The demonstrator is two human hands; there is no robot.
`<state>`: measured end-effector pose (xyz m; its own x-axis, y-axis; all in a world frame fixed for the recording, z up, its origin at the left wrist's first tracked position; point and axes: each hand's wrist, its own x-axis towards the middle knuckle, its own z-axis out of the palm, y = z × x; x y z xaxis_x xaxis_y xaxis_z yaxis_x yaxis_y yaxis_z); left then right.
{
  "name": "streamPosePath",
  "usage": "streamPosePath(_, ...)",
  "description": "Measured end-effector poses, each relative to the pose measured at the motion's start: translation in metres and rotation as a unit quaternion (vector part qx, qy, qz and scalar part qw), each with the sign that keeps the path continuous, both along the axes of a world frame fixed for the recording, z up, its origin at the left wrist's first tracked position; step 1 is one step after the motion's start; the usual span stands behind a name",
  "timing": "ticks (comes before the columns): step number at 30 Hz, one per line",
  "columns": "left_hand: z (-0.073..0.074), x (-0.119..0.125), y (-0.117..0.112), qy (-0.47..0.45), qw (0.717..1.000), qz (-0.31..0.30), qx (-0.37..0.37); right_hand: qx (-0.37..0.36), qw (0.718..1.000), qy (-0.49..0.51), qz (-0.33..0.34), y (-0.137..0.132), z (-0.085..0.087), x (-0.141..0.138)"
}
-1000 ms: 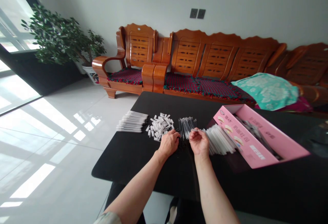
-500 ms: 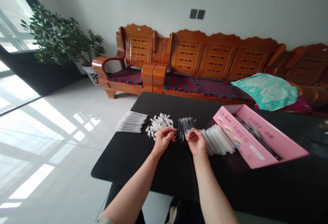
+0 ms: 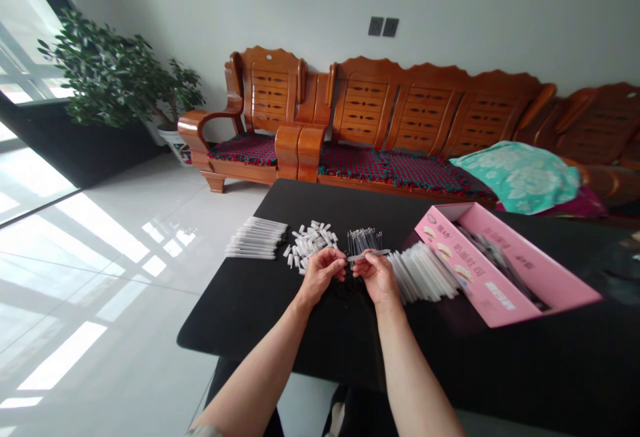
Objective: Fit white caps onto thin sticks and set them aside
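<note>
Both my hands are raised just above a black table [image 3: 260, 304], fingertips nearly touching. My right hand [image 3: 379, 277] pinches a clear pen barrel [image 3: 373, 254] that lies sideways between the hands. My left hand [image 3: 323, 272] is closed in a pinch at the barrel's left end; what it holds is too small to make out. Behind them lie a pile of small white caps [image 3: 311, 245], a bunch of thin refills [image 3: 364, 240], and a heap of clear barrels [image 3: 425, 270] to the right. A row of assembled white pens [image 3: 256, 239] lies at the far left.
An open pink cardboard box [image 3: 505, 284] with more parts sits on the table's right. A wooden sofa set [image 3: 400, 117] with red cushions and a teal cloth [image 3: 520, 174] stands behind. A potted plant [image 3: 115, 77] is by the window; glossy tile floor lies left.
My left hand lifted from the cap pile with fingers pinched. My right hand picked up a barrel and both hands came together above the table.
</note>
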<state>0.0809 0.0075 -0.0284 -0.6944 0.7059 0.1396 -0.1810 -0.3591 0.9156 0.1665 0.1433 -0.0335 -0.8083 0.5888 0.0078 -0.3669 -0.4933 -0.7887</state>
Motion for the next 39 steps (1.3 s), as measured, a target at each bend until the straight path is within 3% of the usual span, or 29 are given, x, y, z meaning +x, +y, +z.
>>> streamPosePath(18,-0.0018,-0.0011,-0.0002,0.001,1.000,-0.005,0.010,0.019,1.000,-0.009,-0.006,-0.0001,-0.0008,-0.0003)
streamPosePath(39,-0.0069,-0.0019,0.0029,0.027,0.998,0.051,-0.007,0.034,0.998,-0.051,-0.022,-0.0040,0.0023,-0.0012)
